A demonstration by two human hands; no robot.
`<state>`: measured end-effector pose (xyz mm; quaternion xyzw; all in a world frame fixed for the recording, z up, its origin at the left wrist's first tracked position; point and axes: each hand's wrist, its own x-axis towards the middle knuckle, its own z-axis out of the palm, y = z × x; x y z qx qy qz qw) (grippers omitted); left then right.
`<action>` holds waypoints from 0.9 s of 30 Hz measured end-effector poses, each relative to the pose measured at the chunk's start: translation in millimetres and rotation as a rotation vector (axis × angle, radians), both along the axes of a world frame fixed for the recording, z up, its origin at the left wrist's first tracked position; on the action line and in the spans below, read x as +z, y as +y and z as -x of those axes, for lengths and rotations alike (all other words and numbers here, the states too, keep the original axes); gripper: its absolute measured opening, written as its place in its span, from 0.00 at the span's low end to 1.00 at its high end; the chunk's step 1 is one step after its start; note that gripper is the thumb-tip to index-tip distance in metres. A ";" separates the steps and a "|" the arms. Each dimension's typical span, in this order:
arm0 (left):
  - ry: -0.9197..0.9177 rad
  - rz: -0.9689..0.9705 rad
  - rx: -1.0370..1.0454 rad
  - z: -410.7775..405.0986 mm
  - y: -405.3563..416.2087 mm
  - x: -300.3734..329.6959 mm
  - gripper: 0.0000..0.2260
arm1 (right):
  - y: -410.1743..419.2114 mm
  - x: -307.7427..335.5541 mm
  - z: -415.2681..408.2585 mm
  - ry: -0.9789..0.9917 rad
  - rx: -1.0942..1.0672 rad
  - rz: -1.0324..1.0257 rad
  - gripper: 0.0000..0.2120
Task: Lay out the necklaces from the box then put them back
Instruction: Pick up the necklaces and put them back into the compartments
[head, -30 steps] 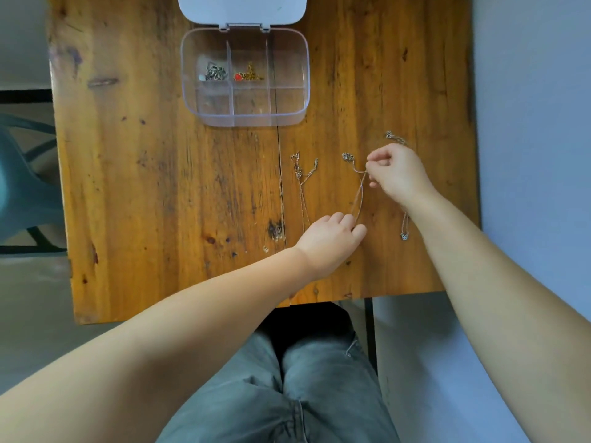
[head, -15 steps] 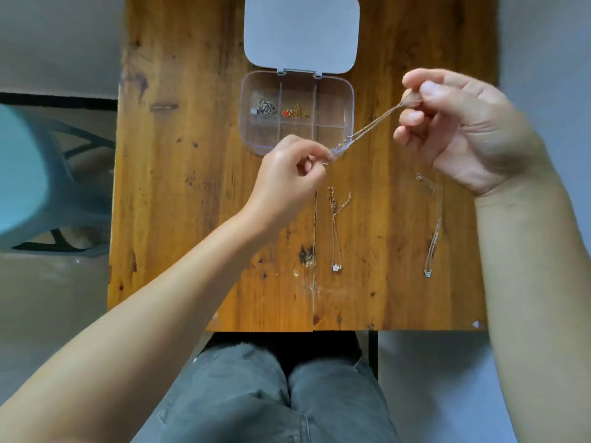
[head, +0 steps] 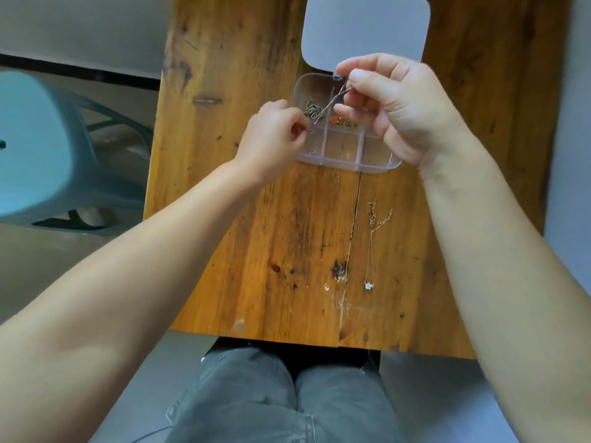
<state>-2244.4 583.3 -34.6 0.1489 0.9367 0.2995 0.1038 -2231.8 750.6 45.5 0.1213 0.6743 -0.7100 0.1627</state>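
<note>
A clear compartment box (head: pixel 339 155) stands open on the wooden table (head: pixel 256 219), its lid (head: pixel 364 30) flat behind it. Both my hands hold one thin necklace (head: pixel 332 102) stretched above the box: my left hand (head: pixel 271 135) pinches its lower end at the box's left edge, my right hand (head: pixel 393 103) pinches the upper end over the box. A silver necklace (head: pixel 311 110) and a gold necklace with a red charm (head: pixel 342 121) lie in the back compartments. Another necklace (head: pixel 371 244) with a small flower pendant lies stretched out on the table nearer to me.
A light blue plastic chair (head: pixel 41 161) stands left of the table. The table's near edge runs just above my knees (head: pixel 287 394). My right forearm covers the table's right side, so what lies there is hidden.
Both hands carried the stretched necklace from above the table over the box and came closer together. The view shifted down, and the rightmost necklace is now hidden behind my right arm.
</note>
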 end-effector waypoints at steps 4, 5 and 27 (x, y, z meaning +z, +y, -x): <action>0.031 0.135 -0.009 -1.3 -0.8 -6.5 0.08 | -9.9 -18.4 0.5 -0.042 0.031 -0.047 0.08; 0.035 0.142 -0.016 -1.9 -2.1 -7.3 0.09 | -12.4 -23.6 1.2 -0.050 0.044 -0.103 0.07; -0.015 0.009 -0.708 -149.1 159.9 -15.1 0.11 | 214.3 -81.7 -132.8 -0.409 -0.070 -1.031 0.08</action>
